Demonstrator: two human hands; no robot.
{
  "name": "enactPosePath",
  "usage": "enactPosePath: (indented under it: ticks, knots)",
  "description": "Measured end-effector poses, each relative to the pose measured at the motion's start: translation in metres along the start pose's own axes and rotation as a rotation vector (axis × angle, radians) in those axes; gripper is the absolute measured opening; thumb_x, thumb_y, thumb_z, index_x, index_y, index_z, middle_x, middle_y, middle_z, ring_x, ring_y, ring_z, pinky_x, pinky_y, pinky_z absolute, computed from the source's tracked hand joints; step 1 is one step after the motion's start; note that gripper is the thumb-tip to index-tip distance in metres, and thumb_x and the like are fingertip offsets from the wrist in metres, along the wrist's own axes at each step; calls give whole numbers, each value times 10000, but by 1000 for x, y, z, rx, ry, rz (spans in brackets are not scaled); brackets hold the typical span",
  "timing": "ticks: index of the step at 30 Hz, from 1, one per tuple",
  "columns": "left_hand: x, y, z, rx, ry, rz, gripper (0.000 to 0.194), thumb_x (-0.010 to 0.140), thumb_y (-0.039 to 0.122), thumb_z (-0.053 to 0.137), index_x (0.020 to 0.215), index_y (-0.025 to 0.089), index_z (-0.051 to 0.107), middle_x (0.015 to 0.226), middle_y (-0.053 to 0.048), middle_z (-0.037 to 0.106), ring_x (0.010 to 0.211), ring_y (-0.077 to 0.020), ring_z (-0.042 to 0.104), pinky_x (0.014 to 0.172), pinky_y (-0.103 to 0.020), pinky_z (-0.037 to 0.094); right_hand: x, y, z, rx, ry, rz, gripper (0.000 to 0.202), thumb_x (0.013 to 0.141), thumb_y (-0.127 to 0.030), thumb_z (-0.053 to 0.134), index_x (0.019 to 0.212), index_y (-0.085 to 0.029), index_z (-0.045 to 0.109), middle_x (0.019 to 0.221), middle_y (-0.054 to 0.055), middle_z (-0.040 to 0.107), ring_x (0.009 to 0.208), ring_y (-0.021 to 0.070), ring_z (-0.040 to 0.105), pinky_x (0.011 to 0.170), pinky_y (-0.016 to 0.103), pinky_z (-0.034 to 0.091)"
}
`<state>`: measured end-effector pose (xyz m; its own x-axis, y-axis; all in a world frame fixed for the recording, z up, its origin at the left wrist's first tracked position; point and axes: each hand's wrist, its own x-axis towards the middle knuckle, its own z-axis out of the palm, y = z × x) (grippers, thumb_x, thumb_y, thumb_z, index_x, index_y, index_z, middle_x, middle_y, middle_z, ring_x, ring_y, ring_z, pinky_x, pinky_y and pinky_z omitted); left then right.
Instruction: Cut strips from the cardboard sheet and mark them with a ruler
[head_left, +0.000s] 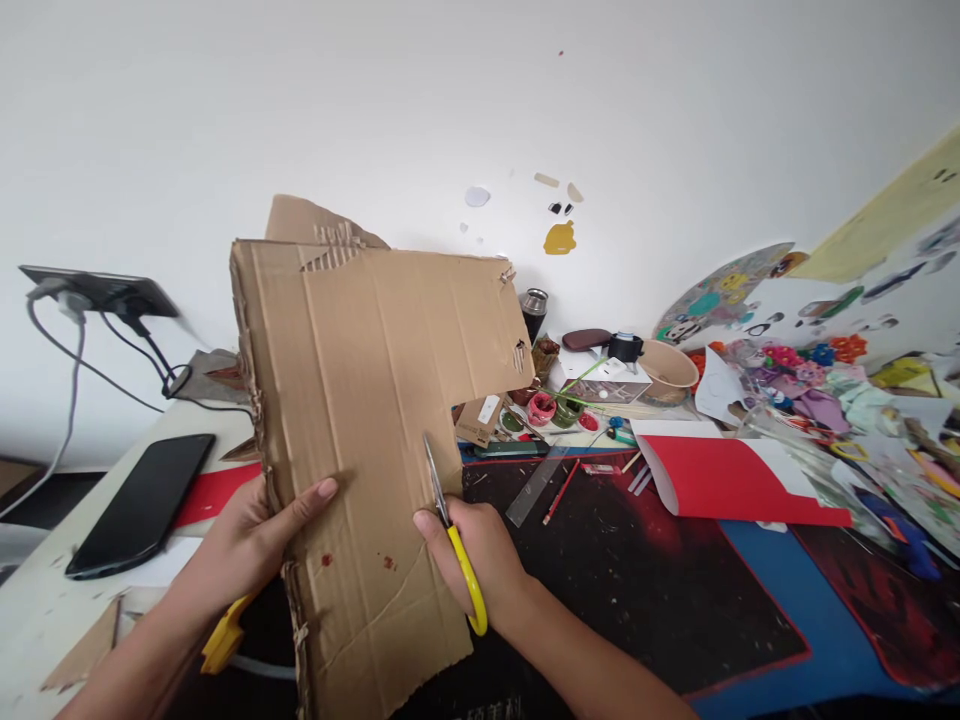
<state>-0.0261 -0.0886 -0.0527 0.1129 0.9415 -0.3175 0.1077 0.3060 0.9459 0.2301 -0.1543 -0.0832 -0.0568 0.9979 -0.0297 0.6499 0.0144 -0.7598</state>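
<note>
A large piece of brown cardboard (375, 360) with ragged edges is held up over the desk. My left hand (274, 530) grips its left edge, thumb on the front face and the other fingers hidden behind. Yellow-handled scissors (466, 575) are in my right hand (480, 560), their blades pointing up and lying against the front of the cardboard. The thumb of that hand also rests at the cardboard, near its lower right side. Two small reddish marks show on the lower part of the sheet.
A black phone (142, 505) lies at the left. On the dark mat (645, 580) are a clear ruler (536, 487) and a red pencil (561, 492). Red paper (742, 480), paint jars (542, 407), a bowl (667, 368) and craft scraps stand beyond. A yellow tool (225, 635) sits lower left.
</note>
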Motion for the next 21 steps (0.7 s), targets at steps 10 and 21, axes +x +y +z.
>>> enactPosePath:
  ticks: [10,21]
  knots:
    - [3,-4,5,29,18,35,640,673,712,920,1104,244,843,1064,-107,872,988,-378,833,809,-374,701,2,10,14,52,36,-5,387,1063,-458,497,763,-223,562,643,21,644,570,160,581,574,256,332]
    - [9,-11,1,86,-9,57,629,733,720,875,1139,240,847,1106,-121,866,1011,-398,826,850,-428,696,4,14,27,66,48,22,408,1054,-492,466,789,-214,605,664,37,661,588,170,588,577,259,343]
